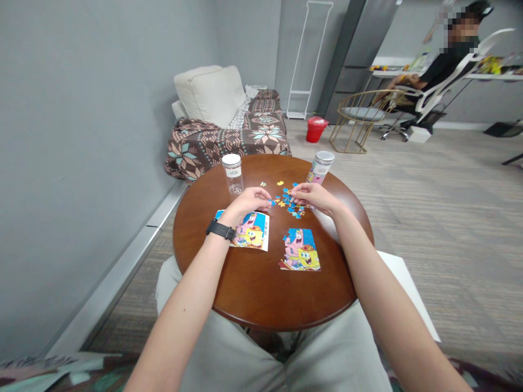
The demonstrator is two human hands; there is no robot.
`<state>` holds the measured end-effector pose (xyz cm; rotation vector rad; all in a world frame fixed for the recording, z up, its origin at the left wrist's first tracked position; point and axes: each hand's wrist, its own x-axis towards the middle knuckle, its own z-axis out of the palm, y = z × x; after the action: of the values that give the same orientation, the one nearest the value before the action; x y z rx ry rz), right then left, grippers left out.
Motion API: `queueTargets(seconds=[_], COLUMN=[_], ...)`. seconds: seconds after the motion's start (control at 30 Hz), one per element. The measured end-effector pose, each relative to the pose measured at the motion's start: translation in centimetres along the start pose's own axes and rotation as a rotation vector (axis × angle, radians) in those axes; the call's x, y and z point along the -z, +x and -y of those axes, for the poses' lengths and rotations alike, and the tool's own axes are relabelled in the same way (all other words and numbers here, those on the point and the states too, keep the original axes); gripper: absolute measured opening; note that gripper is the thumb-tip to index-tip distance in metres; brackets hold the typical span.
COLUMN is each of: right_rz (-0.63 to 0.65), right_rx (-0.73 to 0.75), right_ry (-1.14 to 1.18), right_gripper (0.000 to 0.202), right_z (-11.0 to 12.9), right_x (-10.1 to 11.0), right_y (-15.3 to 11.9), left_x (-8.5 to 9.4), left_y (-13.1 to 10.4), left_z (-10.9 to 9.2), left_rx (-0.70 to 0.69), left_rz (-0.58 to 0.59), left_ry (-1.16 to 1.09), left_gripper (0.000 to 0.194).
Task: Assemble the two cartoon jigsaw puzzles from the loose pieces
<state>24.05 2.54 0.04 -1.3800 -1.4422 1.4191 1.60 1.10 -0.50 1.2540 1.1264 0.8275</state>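
Near edge, bottom of frame: both forearms reach in over the round wooden surface (261, 299), which is bare at the front.

Mid frame: part-built puzzle (300, 250) lies flat, centre-right, with a ragged upper-left edge. Reference picture (250, 231) sits just left of it, partly under the left wrist and its black watch (220, 229).

Left hand (254, 200): fingers (267, 202) curled nearly closed, what looks like a blue piece pinched at the tips. It is small and blurry, so I can't be sure. Right hand (312, 197): fingers bent down into the loose pieces (288, 202) just above centre frame. Can't tell whether they have hold of one or only rest on the pile.

Behind the hands: clear jar (233, 173) with a white lid, upper left of the surface. Printed tube (320, 167) stands upper right, just beside the right hand.

Risks as I see them:
- Right hand is very near the tube, and a backward sweep would likely tip it and send it rolling off.
- Left wrist sits over the reference picture, so dragging the arm could slide the sheet into the part-built puzzle and break its edge.
- Loose pieces are small and scattered, with a few yellow ones apart toward the far side. A flick could send them onto the floor.

Far background, upper right: another person (441, 65) seated in a chair, well apart and not involved.
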Motion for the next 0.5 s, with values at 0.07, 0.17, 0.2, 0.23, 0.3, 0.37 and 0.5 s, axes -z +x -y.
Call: queueTargets(seconds=[0.07, 0.17, 0.2, 0.23, 0.3, 0.37, 0.5], right_rz=[0.004, 0.002, 0.007, 0.019, 0.039, 0.047, 0.022], right_rx=[-0.004, 0.002, 0.014, 0.027, 0.051, 0.052, 0.014], right_ry=[0.012, 0.011, 0.004, -0.008, -0.031, -0.035, -0.003], right_gripper=[0.02, 0.023, 0.023, 0.023, 0.024, 0.026, 0.027], right_z=[-0.07, -0.15, -0.17, -0.17, -0.13, -0.08, -0.06], right_x=[0.02, 0.09, 0.12, 0.15, 0.19, 0.18, 0.1], right_y=[0.08, 0.16, 0.15, 0.12, 0.05, 0.0, 0.1], left_x=[0.0, 0.14, 0.2, 0.25, 0.28, 0.22, 0.09], left_y=[-0.01, 0.19, 0.27, 0.34, 0.39, 0.32, 0.13], left_z=[0.06, 0.36, 0.46, 0.53, 0.57, 0.47, 0.23], left_rx=[-0.021, -0.057, -0.06, -0.059, -0.047, -0.033, -0.02], left_rz=[-0.015, -0.014, 0.0, 0.016, 0.042, 0.042, 0.024], left_ry=[0.037, 0.047, 0.031, 0.01, -0.025, -0.03, 0.006], left_gripper=[0.017, 0.015, 0.015, 0.016, 0.017, 0.015, 0.013])
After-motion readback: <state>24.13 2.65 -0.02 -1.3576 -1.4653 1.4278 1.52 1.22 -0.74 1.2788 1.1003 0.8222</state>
